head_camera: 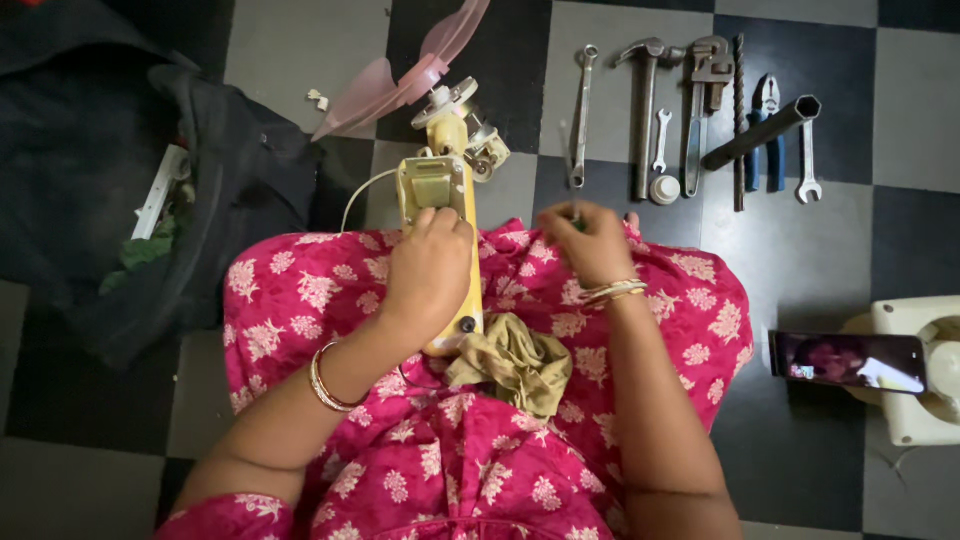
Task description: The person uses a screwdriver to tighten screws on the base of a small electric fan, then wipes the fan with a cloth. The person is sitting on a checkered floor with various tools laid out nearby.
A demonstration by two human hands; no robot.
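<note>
A yellow fan motor body (440, 185) lies on my lap, its shaft end pointing away, with pink translucent fan blades (400, 75) at its far end. My left hand (428, 272) grips the yellow body from above. My right hand (590, 240) is closed around a thin screwdriver (568, 165) whose shaft points up and away. A crumpled olive cloth (515, 360) sits on the pink floral fabric (420, 450) just below the motor.
Tools lie in a row on the checkered floor: a spanner (582, 110), hammer (645, 100), pipe wrench (705, 95), pliers (768, 130), dark tube (765, 130), small wrench (808, 165). A phone (848, 362) leans on a white fan base (925, 370) at right. A dark bag (200, 180) sits left.
</note>
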